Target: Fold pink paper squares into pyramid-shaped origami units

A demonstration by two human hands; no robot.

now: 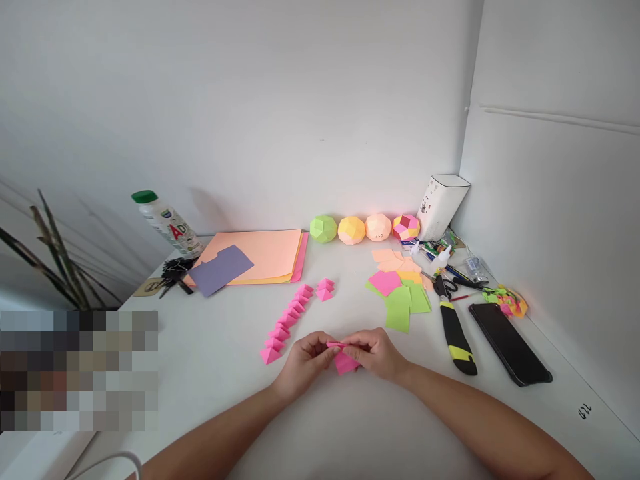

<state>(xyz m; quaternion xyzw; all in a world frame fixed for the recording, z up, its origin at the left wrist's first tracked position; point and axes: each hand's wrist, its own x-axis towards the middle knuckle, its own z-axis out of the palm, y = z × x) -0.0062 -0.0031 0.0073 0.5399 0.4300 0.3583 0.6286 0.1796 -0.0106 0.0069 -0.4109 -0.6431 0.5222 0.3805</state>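
Note:
Between my two hands is a small pink piece of paper [345, 363], partly folded along its upper edge. My left hand [311, 359] pinches its left side between thumb and fingers. On the other side, my right hand [376, 355] grips the right part, thumb on top. My fingertips hide some of the fold. Left of my left hand runs a slanting row of folded pink paper units [283, 327], with another folded pink unit [325, 289] standing apart at the row's far end. Right and beyond lie loose green paper pieces [399, 308] and a pink paper piece [385, 283].
Several paper balls [351, 230] line the wall beside a white box [443, 207]. A utility knife [456, 337], scissors [443, 287] and a black phone [511, 343] lie at right. Coloured sheets [265, 257], a purple card [223, 270], keys [177, 272] and a bottle [167, 223] are at left.

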